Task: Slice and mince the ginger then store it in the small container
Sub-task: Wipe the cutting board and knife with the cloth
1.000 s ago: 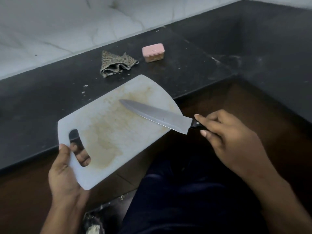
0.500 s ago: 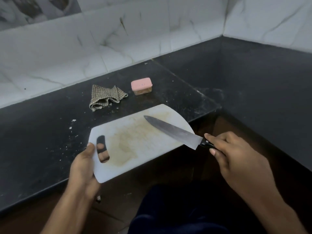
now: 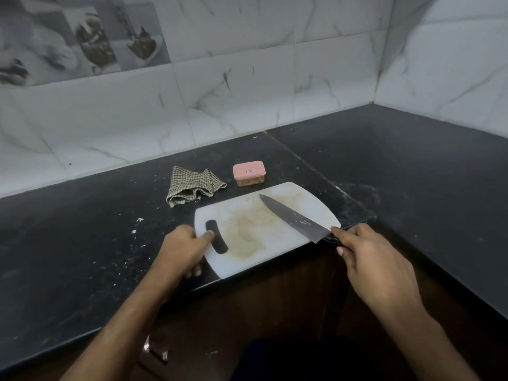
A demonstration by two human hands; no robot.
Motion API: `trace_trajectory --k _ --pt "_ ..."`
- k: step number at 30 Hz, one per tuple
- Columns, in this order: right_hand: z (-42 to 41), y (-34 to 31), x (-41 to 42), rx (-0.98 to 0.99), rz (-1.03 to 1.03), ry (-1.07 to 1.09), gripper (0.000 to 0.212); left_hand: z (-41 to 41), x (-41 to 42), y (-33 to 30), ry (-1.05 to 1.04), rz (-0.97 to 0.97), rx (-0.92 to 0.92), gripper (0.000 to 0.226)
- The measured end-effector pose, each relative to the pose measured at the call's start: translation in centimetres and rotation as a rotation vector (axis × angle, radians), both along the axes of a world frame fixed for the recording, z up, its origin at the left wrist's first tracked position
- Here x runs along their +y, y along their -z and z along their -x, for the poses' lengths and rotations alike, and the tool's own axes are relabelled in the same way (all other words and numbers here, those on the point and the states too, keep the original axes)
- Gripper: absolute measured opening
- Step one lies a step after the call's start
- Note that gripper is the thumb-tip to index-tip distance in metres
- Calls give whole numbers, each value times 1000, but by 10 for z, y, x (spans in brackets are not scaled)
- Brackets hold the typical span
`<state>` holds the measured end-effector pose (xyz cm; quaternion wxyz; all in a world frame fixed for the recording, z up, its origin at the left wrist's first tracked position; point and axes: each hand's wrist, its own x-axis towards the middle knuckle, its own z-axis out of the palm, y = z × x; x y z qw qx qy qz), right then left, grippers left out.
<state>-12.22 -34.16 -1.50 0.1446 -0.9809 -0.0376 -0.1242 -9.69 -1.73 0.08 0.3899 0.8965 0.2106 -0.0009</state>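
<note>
The left hand (image 3: 183,250) is gripping the cutting board (image 3: 286,215)'s handle end; the right hand (image 3: 371,259) is clasping the knife (image 3: 291,217), its tip pointing to ten o'clock.

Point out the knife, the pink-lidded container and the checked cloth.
knife (image 3: 291,217): head view, middle of the blade.
pink-lidded container (image 3: 249,169): head view, centre of the lid.
checked cloth (image 3: 192,185): head view, middle of the folds.

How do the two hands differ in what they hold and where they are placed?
The left hand grips the white cutting board by its handle end; the right hand holds the knife by its black handle. The left hand is over the countertop; the right hand is past its edge. Both are curled round a thing.
</note>
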Motion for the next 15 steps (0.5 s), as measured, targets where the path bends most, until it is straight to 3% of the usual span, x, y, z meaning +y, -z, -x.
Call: trace_trajectory --k 2,8,15 --pt "-11 -2 1 -10 -8 -32 35 -5 3 -2 54 -103 30 35" --pt "-60 -16 2 -52 10 -99 38 -22 11 -2 64 -87 -66 34" --pt "-119 -19 15 56 -77 -208 39 -26 13 -1 73 -108 -47 34"
